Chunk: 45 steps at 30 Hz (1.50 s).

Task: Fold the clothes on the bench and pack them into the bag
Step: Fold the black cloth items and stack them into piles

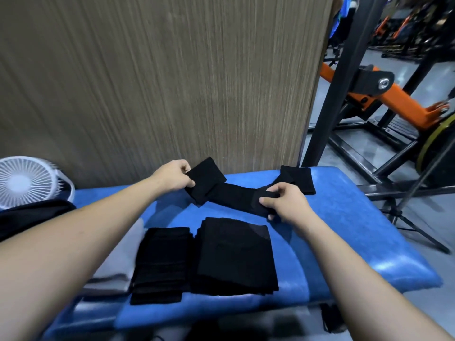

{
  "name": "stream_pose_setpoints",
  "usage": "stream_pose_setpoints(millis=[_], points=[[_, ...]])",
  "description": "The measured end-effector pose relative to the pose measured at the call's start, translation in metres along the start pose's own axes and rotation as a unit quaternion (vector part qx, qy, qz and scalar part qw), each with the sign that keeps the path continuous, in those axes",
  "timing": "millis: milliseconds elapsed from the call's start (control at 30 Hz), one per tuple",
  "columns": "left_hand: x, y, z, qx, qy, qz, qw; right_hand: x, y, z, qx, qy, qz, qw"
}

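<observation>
A long black garment [232, 194] is stretched across the far part of the blue bench [344, 225]. My left hand [172, 178] pinches its left end, and my right hand [286, 203] grips it near the middle-right. Its right end [299, 179] rests flat on the bench. Nearer to me lie two folded black piles, one narrow [161, 263] and one wider [235, 255]. A folded grey garment [123, 262] sits left of them, partly hidden by my left forearm. No bag is clearly in view.
A white fan [24, 180] stands at the bench's left end beside a dark cloth [34, 217]. A wood-grain panel [160, 77] rises right behind the bench. Black and orange gym equipment [384, 94] and a tripod leg [406, 225] stand to the right.
</observation>
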State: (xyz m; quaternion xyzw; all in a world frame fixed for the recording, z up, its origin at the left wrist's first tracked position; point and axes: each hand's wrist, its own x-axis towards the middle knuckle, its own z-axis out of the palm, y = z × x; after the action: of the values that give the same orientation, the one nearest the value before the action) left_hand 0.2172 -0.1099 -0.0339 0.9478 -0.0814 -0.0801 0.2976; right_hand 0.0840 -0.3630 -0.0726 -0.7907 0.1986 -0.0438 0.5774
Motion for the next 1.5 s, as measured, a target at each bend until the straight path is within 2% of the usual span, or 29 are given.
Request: stream_pose_setpoints(millis=[133,333,433,567,667,867,967,1067,1133,1267,1400,1500], points=[[-0.013,-0.006,-0.006,0.019,0.01,-0.002,1.0,0.002,0.0,0.008,-0.013,-0.009,0.0,1.0],[-0.029,-0.008,0.006,0.036,-0.055,-0.023,0.998,0.005,0.006,0.014,-0.07,-0.028,0.022,0.997],[-0.033,-0.001,0.008,-0.011,-0.051,0.0,0.999,0.006,0.007,0.013,-0.061,-0.027,0.022,0.998],[-0.043,0.017,0.01,-0.007,-0.042,0.078,0.996,0.006,0.007,0.013,-0.024,-0.013,0.023,0.999],[-0.047,0.03,0.02,-0.014,-0.067,0.119,0.991,0.006,0.006,0.011,-0.004,-0.006,0.021,1.0],[-0.039,0.029,0.047,-0.027,-0.139,0.124,0.982,0.005,0.011,0.005,-0.011,-0.005,0.026,1.0],[-0.033,0.02,0.054,-0.017,-0.091,0.107,0.99,0.005,0.013,0.003,-0.021,-0.005,0.026,0.999],[-0.026,0.013,0.058,0.048,-0.029,0.043,0.997,0.006,0.014,0.004,-0.034,-0.003,0.02,0.999],[-0.026,0.013,0.057,0.089,-0.03,0.006,0.996,0.006,0.014,0.006,-0.042,0.0,0.015,0.999],[-0.023,0.017,0.06,0.142,-0.053,-0.005,0.988,0.006,0.015,0.008,-0.058,-0.004,0.006,0.998],[-0.023,0.025,0.068,0.1,-0.076,-0.025,0.992,0.003,0.016,0.007,-0.085,-0.014,-0.002,0.996],[-0.025,0.027,0.069,0.002,-0.068,-0.037,0.997,0.003,0.016,0.006,-0.077,-0.017,0.0,0.997]])
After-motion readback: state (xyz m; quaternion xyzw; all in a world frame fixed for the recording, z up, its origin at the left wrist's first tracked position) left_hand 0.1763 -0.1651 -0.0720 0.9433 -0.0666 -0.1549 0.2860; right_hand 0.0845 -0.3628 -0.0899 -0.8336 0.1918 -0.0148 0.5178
